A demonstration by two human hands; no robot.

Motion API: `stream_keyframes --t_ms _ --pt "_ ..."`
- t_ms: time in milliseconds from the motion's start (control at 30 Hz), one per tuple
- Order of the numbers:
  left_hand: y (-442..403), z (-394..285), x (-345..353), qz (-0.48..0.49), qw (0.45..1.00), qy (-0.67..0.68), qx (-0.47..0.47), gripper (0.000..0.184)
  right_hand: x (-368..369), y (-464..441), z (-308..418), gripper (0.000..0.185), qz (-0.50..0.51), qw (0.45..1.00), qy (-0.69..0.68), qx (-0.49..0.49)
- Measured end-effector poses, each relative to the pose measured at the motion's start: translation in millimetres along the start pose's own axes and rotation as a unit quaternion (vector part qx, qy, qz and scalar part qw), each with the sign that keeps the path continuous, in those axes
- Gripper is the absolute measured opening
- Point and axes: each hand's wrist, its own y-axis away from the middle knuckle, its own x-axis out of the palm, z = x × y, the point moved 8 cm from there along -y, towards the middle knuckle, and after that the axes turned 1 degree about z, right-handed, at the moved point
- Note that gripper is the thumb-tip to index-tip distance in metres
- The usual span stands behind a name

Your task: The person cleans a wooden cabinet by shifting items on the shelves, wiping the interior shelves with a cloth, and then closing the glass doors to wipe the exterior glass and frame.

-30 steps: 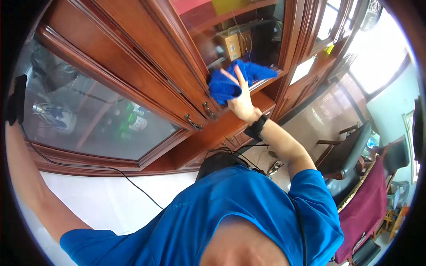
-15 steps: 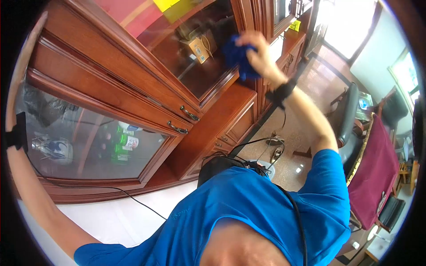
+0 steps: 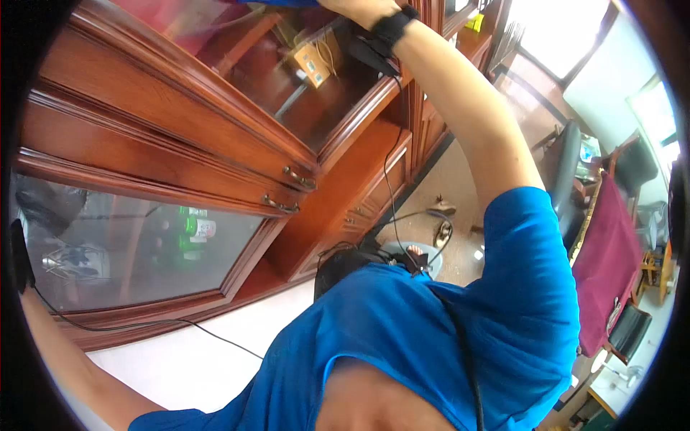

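Note:
At the top edge, my right hand (image 3: 357,8) is cut off by the frame, with its fingers out of sight. A strip of blue cloth (image 3: 286,2) shows beside it, against the upper glass door (image 3: 244,54) of a brown wooden cabinet. A black band (image 3: 392,29) is on my right wrist. My left arm (image 3: 68,359) reaches to the far left edge, where another black band (image 3: 21,255) is visible, but the left hand is outside the picture. Below the upper door is a lower glass door (image 3: 136,251), with metal handles (image 3: 280,205) near the cabinet's corner.
Behind glass are a small cardboard box (image 3: 310,65) and green bottles (image 3: 192,228). A black cable (image 3: 122,327) runs from the left wrist. A light basin (image 3: 435,262) and shoes (image 3: 443,233) are on the floor. Dark chairs and a maroon-covered table (image 3: 611,266) stand at right.
My right hand has moved up and left with the blue cloth, from beside the upper door's edge to the frame's top. The view has shifted slightly; the left arm stays at the left edge.

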Motion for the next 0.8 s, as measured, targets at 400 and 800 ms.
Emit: stream_keyframes --t_ms 400,800 --pt "-0.3 -9.7 -22.8 0.028 0.998 0.054 -0.031 0.081 -19.2 364.2 -54.7 0.054 0.214 0.913 0.031 0.345" --pt "4.1 -6.4 -18.9 0.022 0.997 0.068 -0.038 0.094 -1.0 355.5 87.4 0.028 0.339 0.892 -0.031 0.297"
